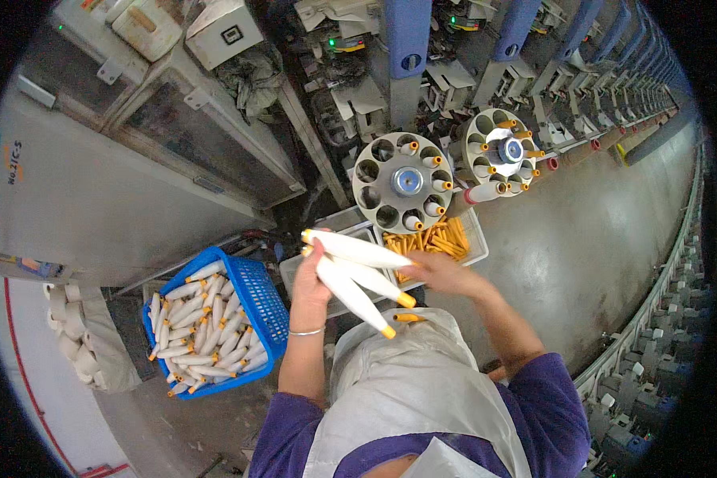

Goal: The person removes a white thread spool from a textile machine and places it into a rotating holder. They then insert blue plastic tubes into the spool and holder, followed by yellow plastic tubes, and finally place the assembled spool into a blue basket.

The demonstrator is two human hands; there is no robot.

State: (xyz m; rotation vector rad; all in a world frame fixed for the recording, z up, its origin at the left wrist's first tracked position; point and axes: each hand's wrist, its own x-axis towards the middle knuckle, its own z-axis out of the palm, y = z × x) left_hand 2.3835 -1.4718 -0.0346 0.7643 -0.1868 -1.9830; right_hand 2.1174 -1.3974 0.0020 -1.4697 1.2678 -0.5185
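My left hand (312, 275) is closed around the ends of three white yarn bobbins (358, 248), which fan out in front of my apron. Orange tube ends stick out of the bobbins. My right hand (444, 272) is at the far end of the uppermost bobbin, its fingers bent around that tip and partly blurred. Just beyond my hands stands a round magazine (385, 190) with bobbins in its right-hand pockets, while its left-hand pockets look dark and unfilled. An orange tube (409, 317) pokes out at the top of my apron.
A blue basket (272, 311) heaped with bobbins stands at the left. Under the magazine, a white tray (479, 248) holds loose orange tubes (446, 237). A second round magazine (494, 131) sits farther right, along a row of machine units. A grey cabinet (95, 183) fills the upper left.
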